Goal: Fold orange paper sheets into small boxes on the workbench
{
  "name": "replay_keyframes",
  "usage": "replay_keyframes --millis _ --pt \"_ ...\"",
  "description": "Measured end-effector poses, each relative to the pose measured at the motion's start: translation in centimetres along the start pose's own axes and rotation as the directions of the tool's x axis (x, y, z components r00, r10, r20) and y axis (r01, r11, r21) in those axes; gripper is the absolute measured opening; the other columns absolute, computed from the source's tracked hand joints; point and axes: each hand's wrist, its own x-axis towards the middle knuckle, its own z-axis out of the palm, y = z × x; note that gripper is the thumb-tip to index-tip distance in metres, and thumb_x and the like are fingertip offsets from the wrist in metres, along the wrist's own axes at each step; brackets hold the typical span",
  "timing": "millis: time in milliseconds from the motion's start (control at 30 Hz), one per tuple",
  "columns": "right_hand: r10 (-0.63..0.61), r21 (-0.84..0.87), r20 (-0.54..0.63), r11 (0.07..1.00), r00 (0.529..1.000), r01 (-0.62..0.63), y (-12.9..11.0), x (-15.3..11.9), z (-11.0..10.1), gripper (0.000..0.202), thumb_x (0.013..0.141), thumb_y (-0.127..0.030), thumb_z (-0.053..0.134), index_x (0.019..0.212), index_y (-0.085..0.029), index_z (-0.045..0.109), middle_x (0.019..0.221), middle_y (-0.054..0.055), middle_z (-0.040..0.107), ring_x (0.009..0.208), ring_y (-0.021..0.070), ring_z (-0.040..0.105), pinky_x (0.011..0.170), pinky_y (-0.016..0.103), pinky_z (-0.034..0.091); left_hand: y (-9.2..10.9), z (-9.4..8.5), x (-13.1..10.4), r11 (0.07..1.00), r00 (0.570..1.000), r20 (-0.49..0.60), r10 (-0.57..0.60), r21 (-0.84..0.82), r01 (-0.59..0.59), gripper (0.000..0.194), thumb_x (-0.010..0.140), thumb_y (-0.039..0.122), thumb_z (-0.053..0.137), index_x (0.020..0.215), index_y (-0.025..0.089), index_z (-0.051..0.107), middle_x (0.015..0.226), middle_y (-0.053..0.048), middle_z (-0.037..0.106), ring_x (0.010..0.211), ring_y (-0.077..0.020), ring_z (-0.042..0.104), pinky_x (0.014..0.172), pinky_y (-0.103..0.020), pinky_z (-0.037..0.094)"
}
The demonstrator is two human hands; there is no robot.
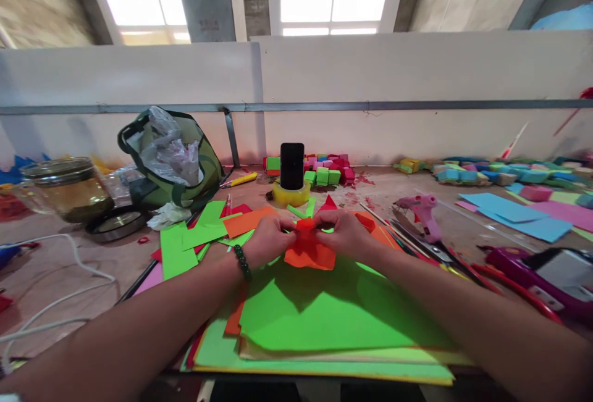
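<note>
Between my two hands is a folded piece of orange-red paper [311, 257], held up over the stack of paper. My left hand [273, 235], with a dark green bead bracelet [241, 262] at the wrist, pinches its left upper edge. On the opposite side my right hand [345, 234] pinches the paper between thumb and fingers. Beneath both hands lie large bright green sheets [333, 322] on top of other coloured sheets. Cut green strips [206, 235] and an orange strip [249, 223] lie beside my left hand.
A phone [292, 166] stands in a yellow holder [291, 194], with paper blocks [328, 176] behind. At right lie a pink glue gun [424, 213], scissors [445, 255] and blue sheets [514, 213]. At left are a glass jar [65, 189], a green bag [204, 170] and a white cable [76, 254].
</note>
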Motion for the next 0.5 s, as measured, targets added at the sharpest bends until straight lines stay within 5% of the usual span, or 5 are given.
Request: replay_keyframes --millis 167,300,500 --pt "0.093 0.234 0.121 0.965 0.988 -0.119 -0.3 0.4 -0.8 0.026 0.073 -0.034 0.058 0.064 -0.014 0.071 0.060 0.000 0.062 0.059 0.0124 0.053 0.056 0.024 0.041 0.7 0.3 -0.7 0.977 0.995 -0.060 0.085 0.201 -0.071 0.027 0.069 0.019 0.053 0.079 0.011 0.076 0.058 -0.002 0.064 0.054 -0.0112 0.049 0.051 -0.020 0.037" --pt "0.124 0.180 0.152 0.972 0.981 -0.150 0.0 0.7 -0.5 0.035 0.067 -0.048 0.070 0.064 -0.013 0.071 0.052 -0.002 0.056 0.052 0.0091 0.044 0.048 0.022 0.033 0.9 0.6 -1.0 0.919 0.979 -0.085 0.187 0.367 -0.144 0.027 0.073 0.018 0.052 0.080 0.015 0.077 0.068 -0.004 0.071 0.063 -0.0134 0.057 0.060 -0.021 0.042" --pt "0.085 0.067 0.136 0.993 0.987 -0.095 0.5 0.3 0.2 0.030 0.072 -0.043 0.069 0.072 -0.013 0.071 0.060 0.001 0.062 0.055 0.0108 0.050 0.050 0.022 0.035 1.0 0.6 -1.0 0.910 0.980 -0.063 0.191 0.384 -0.153 0.025 0.076 0.024 0.055 0.078 0.013 0.077 0.071 -0.006 0.072 0.064 -0.0136 0.058 0.061 -0.021 0.042"
